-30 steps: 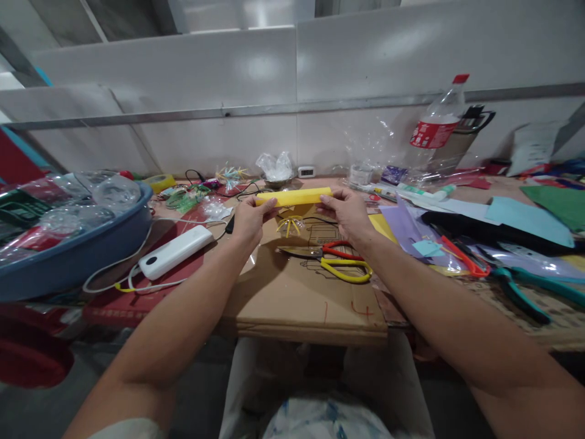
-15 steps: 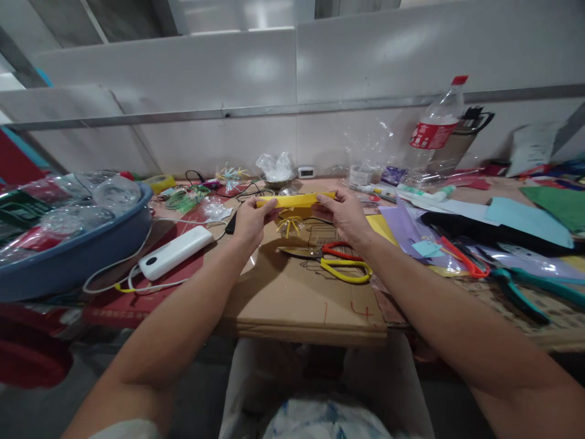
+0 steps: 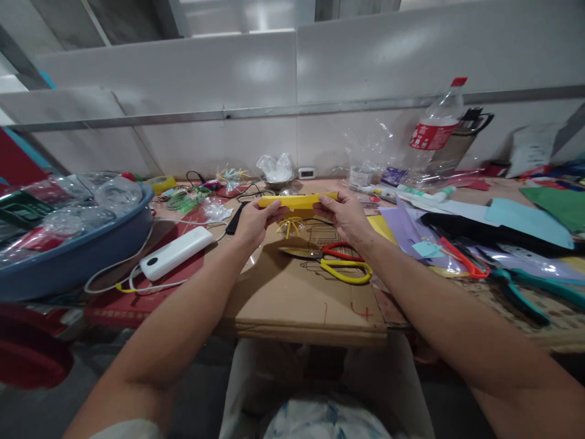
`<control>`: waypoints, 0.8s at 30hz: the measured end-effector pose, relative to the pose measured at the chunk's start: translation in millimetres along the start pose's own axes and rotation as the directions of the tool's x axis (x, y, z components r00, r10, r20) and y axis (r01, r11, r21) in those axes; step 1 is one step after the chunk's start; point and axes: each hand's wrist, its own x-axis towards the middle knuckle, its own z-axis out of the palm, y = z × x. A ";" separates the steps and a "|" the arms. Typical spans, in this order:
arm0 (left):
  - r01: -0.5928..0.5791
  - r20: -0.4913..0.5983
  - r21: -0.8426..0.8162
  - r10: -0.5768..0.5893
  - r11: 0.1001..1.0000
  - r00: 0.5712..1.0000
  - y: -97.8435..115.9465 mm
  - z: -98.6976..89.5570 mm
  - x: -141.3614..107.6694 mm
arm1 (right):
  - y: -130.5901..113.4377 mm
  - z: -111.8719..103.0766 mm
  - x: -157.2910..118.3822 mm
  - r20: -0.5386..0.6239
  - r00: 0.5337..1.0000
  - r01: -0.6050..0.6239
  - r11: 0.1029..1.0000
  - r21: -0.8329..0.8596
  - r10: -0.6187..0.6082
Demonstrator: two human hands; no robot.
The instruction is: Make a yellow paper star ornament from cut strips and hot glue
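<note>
A yellow paper strip stretches between my two hands above the cardboard. My left hand pinches its left end, thumb on top. At the other end my right hand grips it the same way. Just below the strip sits a small clear plastic piece with yellow prongs. Scissors with one red and one yellow handle lie on the cardboard under my right hand, blades pointing left.
At left are a blue basin of plastic bottles and a white power bank with a cable. On the right lie purple sheets, red-handled cutters and teal-handled pliers. A clear bottle stands behind.
The yellow strip bows slightly more in the middle, and my left hand has shifted a little to the right. Both hands keep their hold; the scissors lie still.
</note>
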 end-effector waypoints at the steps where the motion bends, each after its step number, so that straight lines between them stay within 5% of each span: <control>1: -0.001 -0.009 0.001 0.001 1.000 1.000 -0.3 -0.1 0.5 | 0.0 -0.2 -0.6 0.016 1.000 -0.010 1.000 -0.007 0.010; 24: 0.003 -0.031 0.010 -0.003 1.000 1.000 -1.1 0.0 0.6 | 9.6 -1.8 4.1 -0.071 0.997 -0.008 0.998 -0.061 0.004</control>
